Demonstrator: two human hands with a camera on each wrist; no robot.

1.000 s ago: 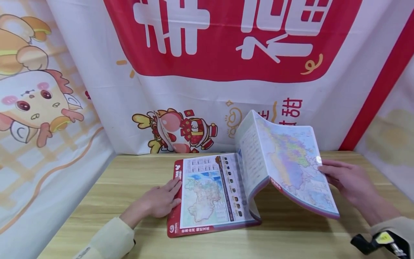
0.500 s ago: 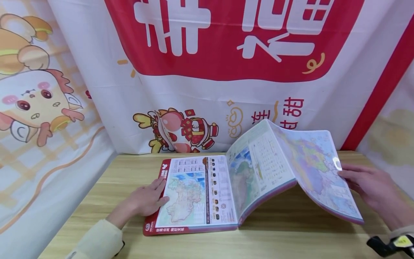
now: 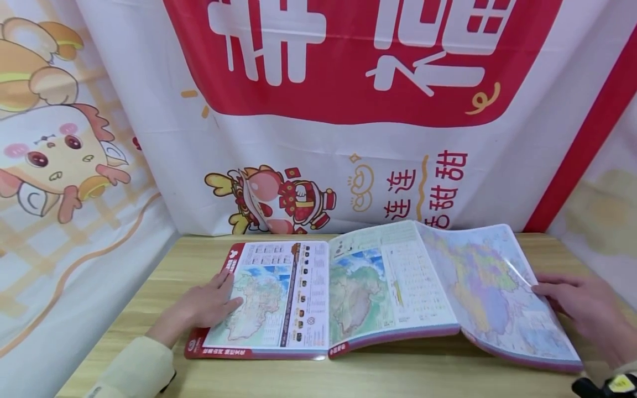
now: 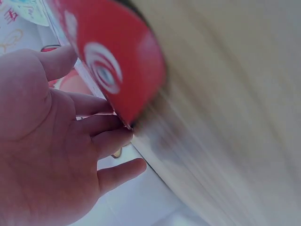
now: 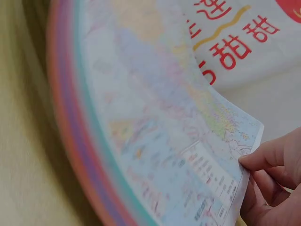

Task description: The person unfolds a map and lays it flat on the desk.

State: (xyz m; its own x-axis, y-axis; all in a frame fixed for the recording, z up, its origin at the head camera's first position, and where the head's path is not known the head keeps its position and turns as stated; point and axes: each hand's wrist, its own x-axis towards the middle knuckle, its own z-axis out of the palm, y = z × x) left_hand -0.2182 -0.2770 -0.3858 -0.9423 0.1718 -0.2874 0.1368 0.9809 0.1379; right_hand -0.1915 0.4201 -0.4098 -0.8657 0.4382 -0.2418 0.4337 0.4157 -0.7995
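A glossy fold-out map (image 3: pixel 358 304) spreads across the table in three panels, with a red border at its left end. Its left panel lies flat; the other two rise to a fold between them. My left hand (image 3: pixel 209 301) rests at the red left edge, fingers fairly straight and thumb reaching over the printed map. In the left wrist view, these fingers (image 4: pixel 106 139) meet the edge beside the white spiral logo. My right hand (image 3: pixel 587 307) pinches the right edge, thumb on the printed face, as the right wrist view shows. Layered coloured edges (image 5: pixel 89 155) run along the map's side.
The wooden table (image 3: pixel 398 381) shows in front of the map and at its left. A white cloth backdrop (image 3: pixel 164 138) with red lettering and cartoon figures stands behind the table and along both sides.
The map has unfolded wider and its raised fold has come down. My left hand has moved left with the left panel. My right hand has moved right and lower, still holding the right edge.
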